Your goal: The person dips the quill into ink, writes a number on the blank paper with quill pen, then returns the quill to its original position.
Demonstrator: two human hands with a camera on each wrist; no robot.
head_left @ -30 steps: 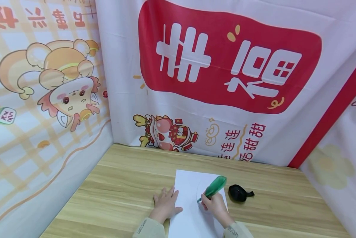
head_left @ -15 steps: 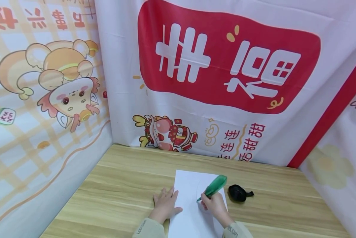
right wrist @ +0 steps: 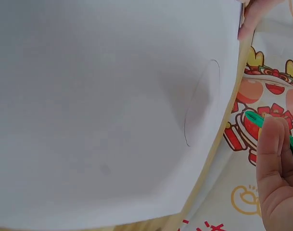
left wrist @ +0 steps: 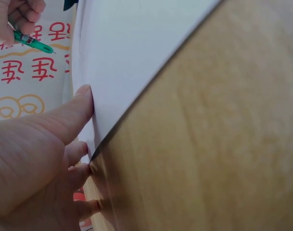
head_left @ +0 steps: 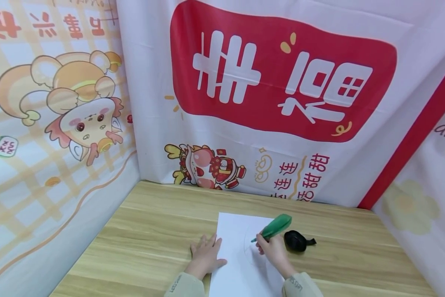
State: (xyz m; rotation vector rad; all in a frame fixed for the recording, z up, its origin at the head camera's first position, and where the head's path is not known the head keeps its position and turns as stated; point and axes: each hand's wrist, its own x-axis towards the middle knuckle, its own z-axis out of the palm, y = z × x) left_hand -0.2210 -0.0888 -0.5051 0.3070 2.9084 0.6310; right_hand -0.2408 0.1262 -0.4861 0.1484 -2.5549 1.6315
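A white sheet of paper (head_left: 230, 264) lies on the wooden table. My left hand (head_left: 206, 258) rests spread at the sheet's left edge, its thumb on the paper. In my right hand (head_left: 276, 252) I grip a green pen (head_left: 277, 226) with a broad, leaf-shaped upper end. The pen's tip points down and left and appears raised off the sheet; the left wrist view also shows the green pen (left wrist: 38, 44) with its tip in the air. A thin dark curved line (right wrist: 185, 120) runs on the paper in the right wrist view, looped at one end.
A rounded black object (head_left: 295, 241) with a short tail lies on the wooden table (head_left: 152, 231) right of the paper, close to my right hand. Printed cloths (head_left: 152, 82) hang upright behind the table and on both sides.
My right hand has shifted slightly right and lifted the pen's tip up and away from the curved line. The line now shows lower on the sheet. My left hand stays in place.
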